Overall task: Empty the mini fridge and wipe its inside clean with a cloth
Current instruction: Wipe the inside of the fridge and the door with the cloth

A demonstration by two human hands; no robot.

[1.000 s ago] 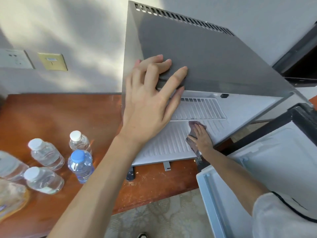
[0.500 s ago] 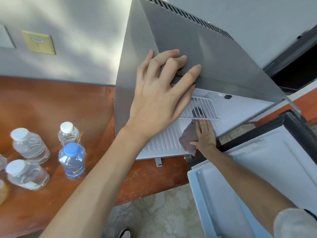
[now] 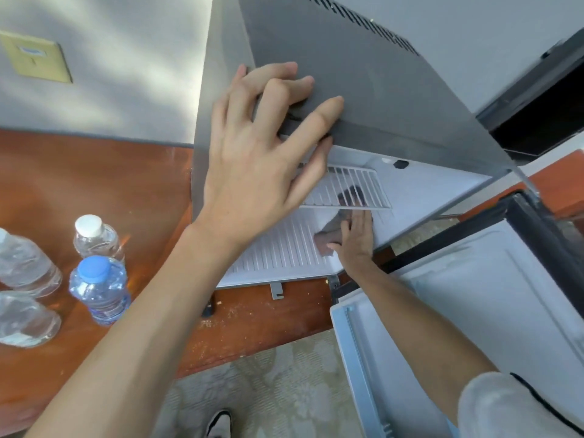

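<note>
The grey mini fridge (image 3: 363,90) stands on a wooden counter (image 3: 94,191) with its door (image 3: 474,311) swung open to the right. My left hand (image 3: 262,159) rests flat on the front edge of the fridge top, fingers spread. My right hand (image 3: 355,241) reaches inside and presses a brownish cloth (image 3: 330,235) flat against the ribbed white floor of the fridge, just under the wire shelf (image 3: 344,191). The fingertips of that hand and part of the cloth lie beneath the shelf.
Several water bottles stand on the counter at the left, one with a blue cap (image 3: 101,289) and one with a white cap (image 3: 94,238). A yellow wall plate (image 3: 34,58) is on the wall. Patterned floor (image 3: 268,390) lies below the counter edge.
My right hand has slid the cloth deeper into the fridge, toward the back under the wire shelf. My left hand stays on the fridge top. The camera has moved closer and to the right.
</note>
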